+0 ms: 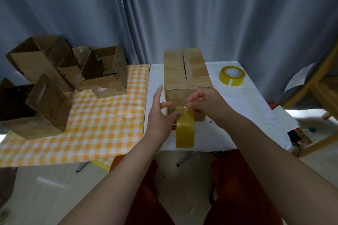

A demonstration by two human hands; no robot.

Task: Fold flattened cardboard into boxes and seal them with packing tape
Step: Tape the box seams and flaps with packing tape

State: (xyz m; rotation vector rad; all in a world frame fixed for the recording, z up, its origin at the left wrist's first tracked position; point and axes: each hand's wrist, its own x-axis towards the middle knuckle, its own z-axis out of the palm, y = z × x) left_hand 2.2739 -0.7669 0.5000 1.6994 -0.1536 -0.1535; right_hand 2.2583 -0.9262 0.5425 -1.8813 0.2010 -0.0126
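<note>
Grey curtains hang behind the white-covered table (pixel 256 100) where my closed box (pixel 186 76) sits, its top seam still untaped. Just in front of the box, my right hand (pixel 204 104) pinches the top of the tape roll (pixel 185 128), apparently at the loose end, while my left hand (pixel 161 113) steadies it with fingers mostly straight. I'd worry the end folds and sticks to itself. A spare roll (pixel 232 75) lies right of the box.

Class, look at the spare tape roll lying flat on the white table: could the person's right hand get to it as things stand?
Probably yes. The spare tape roll lies in the open right of the box, but the right hand is pinching the held roll.
</note>
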